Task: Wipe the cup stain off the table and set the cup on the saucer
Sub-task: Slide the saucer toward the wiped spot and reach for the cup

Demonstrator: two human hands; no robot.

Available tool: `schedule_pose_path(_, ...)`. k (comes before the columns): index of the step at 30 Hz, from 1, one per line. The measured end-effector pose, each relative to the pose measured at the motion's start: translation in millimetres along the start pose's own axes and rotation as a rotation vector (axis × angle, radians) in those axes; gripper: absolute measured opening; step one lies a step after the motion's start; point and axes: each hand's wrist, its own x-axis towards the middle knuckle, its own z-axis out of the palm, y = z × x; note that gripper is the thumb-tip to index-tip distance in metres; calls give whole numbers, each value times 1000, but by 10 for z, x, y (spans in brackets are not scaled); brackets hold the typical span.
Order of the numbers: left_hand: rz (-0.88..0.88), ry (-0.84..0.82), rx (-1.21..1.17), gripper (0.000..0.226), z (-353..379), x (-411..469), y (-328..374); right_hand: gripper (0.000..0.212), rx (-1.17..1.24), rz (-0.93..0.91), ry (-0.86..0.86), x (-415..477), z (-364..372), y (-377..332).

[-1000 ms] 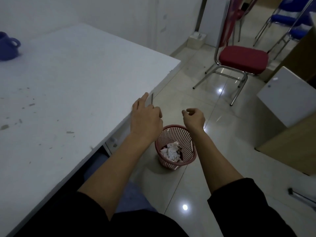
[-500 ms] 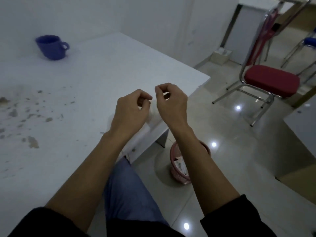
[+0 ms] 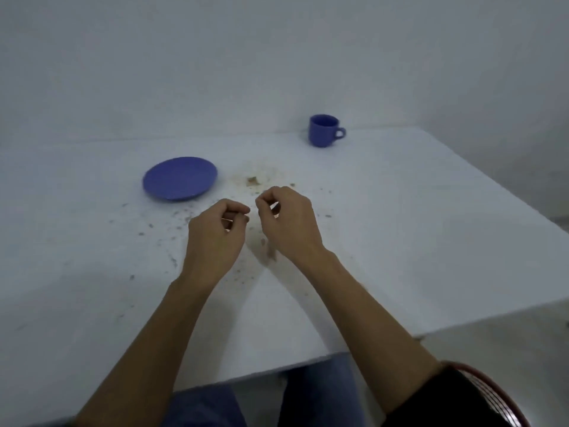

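A blue cup [image 3: 324, 131] stands upright near the table's far edge, handle to the right. A blue saucer [image 3: 179, 178] lies empty to its left, closer to me. Between them a brownish stain [image 3: 255, 180] with scattered specks marks the white table [image 3: 400, 235]. My left hand [image 3: 215, 238] and my right hand [image 3: 286, 220] hover side by side over the specks, fingers curled in, nothing visible in either. Both hands are well short of the cup and to the right of the saucer.
A white wall runs behind the table. The table's right edge slants down toward me, its near edge is above my blue-trousered legs. The rim of a red basket [image 3: 492, 392] shows at the bottom right, by my right sleeve.
My view has swung left from the floor and basket to the table top. Both hands moved from the table's edge to above the stained area, staying curled; saucer came into view.
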Motion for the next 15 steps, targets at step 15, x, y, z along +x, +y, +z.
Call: schedule_pose_path(15, -538, 166, -257, 56, -458, 531, -425, 46, -461, -194, -376, -112, 646, -13)
